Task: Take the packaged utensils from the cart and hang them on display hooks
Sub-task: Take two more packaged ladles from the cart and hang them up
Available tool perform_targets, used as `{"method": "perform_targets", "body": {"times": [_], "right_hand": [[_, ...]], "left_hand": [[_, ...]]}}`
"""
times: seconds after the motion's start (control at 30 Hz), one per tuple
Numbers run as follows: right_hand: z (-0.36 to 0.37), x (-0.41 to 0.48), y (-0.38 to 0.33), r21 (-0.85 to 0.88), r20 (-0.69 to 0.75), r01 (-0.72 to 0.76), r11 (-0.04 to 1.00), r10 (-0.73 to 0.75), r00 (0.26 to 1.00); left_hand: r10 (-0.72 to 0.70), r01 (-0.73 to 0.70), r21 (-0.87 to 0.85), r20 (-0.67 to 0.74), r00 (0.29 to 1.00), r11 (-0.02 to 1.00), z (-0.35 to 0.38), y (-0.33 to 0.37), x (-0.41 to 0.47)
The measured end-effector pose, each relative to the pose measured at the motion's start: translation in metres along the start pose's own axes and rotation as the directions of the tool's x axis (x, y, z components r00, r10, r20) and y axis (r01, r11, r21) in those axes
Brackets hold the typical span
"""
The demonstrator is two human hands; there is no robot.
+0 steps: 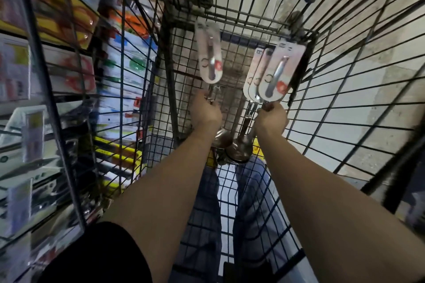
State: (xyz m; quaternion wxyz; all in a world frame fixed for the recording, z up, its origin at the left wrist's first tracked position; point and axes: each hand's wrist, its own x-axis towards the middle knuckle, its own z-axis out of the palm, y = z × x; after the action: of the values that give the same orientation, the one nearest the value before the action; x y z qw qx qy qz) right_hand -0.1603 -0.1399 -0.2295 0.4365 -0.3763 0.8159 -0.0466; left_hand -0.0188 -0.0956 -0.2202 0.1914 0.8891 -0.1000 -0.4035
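Observation:
I look down into a black wire cart [326, 89]. My left hand [205, 110] is closed on the metal shaft of one packaged ladle [210, 57], whose white card points away from me. My right hand [271, 119] is closed on a bunch of packaged ladles [273, 73], with about three overlapping white cards fanned above the fist. The steel bowls of the ladles [238, 153] hang below both wrists, near my body. Each card has a red sticker and a steel handle showing.
A wire display rack [76, 89] stands at the left, full of packaged goods in yellow, orange and green, blurred by motion. The cart's wire walls rise on the left and right. Pale floor tiles [358, 80] show through the right wall. My legs in jeans [253, 193] show through the cart's near end.

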Motion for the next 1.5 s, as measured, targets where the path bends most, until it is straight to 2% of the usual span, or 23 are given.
{"method": "perform_targets", "body": {"times": [0.1,0.23,0.37,0.47,0.7,0.93,1.2,1.33,1.5], "right_hand": [[-0.004,-0.005,-0.005,0.1,0.099,0.028,0.995,-0.038,0.994],[-0.011,-0.015,-0.014,0.235,0.215,-0.018,0.972,-0.034,0.976],[-0.026,-0.033,-0.027,0.302,0.306,-0.081,0.95,-0.016,0.952],[-0.043,-0.053,-0.039,0.314,0.343,-0.078,0.946,-0.036,0.939],[-0.107,-0.119,-0.072,0.371,0.354,-0.005,0.929,-0.136,0.925],[-0.156,-0.187,-0.093,0.416,0.304,0.124,0.901,-0.266,0.915],[-0.209,-0.266,-0.106,0.435,0.278,0.283,0.855,-0.426,0.861],[-0.227,-0.292,-0.111,0.433,0.267,0.411,0.802,-0.55,0.792],[-0.256,-0.316,-0.116,0.412,0.308,0.52,0.748,-0.652,0.693]], "left_hand": [[0.084,-0.082,-0.017,0.154,0.985,0.996,-0.014,0.002,-0.011],[0.214,-0.21,-0.044,0.264,0.94,0.977,-0.038,0.003,-0.02],[0.188,-0.136,-0.164,0.356,0.915,0.977,-0.067,0.002,-0.031],[0.194,-0.133,-0.176,0.393,0.899,0.975,-0.095,0.009,-0.05],[0.296,-0.247,-0.163,0.493,0.818,0.955,-0.16,0.035,-0.11],[0.434,-0.428,-0.117,0.427,0.793,0.896,-0.21,0.059,-0.169],[0.512,-0.467,-0.212,0.408,0.756,0.859,-0.251,0.071,-0.247],[0.54,-0.476,-0.264,0.295,0.788,0.839,-0.267,0.071,-0.28],[0.558,-0.503,-0.336,0.089,0.825,0.796,-0.29,0.066,-0.324]]}}
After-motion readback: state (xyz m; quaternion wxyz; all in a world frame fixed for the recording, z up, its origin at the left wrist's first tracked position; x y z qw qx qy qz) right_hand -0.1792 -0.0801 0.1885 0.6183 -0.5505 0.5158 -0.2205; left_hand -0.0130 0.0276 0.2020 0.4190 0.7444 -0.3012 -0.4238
